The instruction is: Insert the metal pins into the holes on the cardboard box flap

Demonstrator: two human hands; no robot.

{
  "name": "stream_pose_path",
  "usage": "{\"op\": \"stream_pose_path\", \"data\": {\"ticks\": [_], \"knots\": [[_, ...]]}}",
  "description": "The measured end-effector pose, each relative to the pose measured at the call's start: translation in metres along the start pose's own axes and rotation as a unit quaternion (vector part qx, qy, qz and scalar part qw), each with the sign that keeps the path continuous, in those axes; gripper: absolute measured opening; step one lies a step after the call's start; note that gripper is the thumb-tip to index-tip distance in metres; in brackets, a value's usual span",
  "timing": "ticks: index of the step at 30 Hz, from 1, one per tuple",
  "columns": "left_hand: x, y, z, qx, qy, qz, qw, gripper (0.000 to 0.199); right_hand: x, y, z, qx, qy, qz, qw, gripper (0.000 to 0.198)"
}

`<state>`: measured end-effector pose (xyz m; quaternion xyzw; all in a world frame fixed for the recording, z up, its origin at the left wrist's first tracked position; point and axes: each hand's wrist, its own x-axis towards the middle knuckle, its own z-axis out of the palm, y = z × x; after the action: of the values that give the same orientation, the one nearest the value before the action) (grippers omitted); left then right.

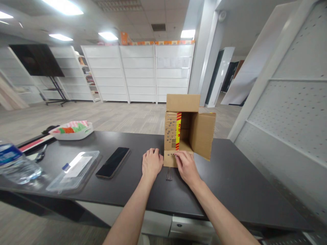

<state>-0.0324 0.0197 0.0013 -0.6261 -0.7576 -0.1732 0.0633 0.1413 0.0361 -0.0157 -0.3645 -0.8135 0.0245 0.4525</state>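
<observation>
A cardboard box (170, 136) stands on the dark table with its mouth facing me and its flaps spread. Its left front flap carries many small grey round heads and a strip of yellow-and-red tape (178, 127). On the lower flap (167, 160) is a short row of small dark spots, heads or holes. My right hand (187, 166) is closed in a pinch against this flap; what the fingertips hold is hidden. My left hand (152, 163) lies on the tabletop beside the box, fingers loosely stretched, holding nothing. Several thin metal screws or nails (169, 174) lie between my hands.
Left of my hands a black phone (113, 162) and a clear plastic case (76, 172) lie on the table (245, 183). Farther left are a water bottle (17, 165) and a white basket (74, 135) with colourful contents. A perforated panel (293, 112) borders the right side.
</observation>
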Motion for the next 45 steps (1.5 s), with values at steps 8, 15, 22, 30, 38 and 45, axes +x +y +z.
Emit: {"op": "stream_pose_path", "data": {"ticks": [8,15,22,30,38,45], "knots": [[0.000,0.001,-0.003,-0.001,-0.008,-0.003,1.000,0.032,-0.001,-0.006,-0.004,0.082,0.035,-0.004,0.996,0.019],[0.000,0.001,-0.003,0.001,-0.008,-0.006,1.000,0.031,-0.004,-0.016,-0.012,0.121,0.026,0.001,0.992,0.016],[0.000,0.001,-0.004,-0.004,-0.011,-0.007,1.000,0.031,-0.006,-0.023,-0.018,0.146,-0.049,0.003,0.988,0.015],[0.001,0.000,0.000,0.001,-0.003,-0.005,1.000,0.032,-0.006,-0.023,-0.019,0.155,-0.129,0.017,0.979,0.015],[0.001,0.000,0.000,-0.003,0.002,-0.004,1.000,0.031,-0.007,-0.027,-0.023,0.125,-0.217,0.054,0.967,0.012],[0.001,0.001,-0.001,-0.005,-0.008,-0.009,1.000,0.032,-0.006,-0.028,-0.025,0.099,-0.242,0.058,0.964,0.014]]}}
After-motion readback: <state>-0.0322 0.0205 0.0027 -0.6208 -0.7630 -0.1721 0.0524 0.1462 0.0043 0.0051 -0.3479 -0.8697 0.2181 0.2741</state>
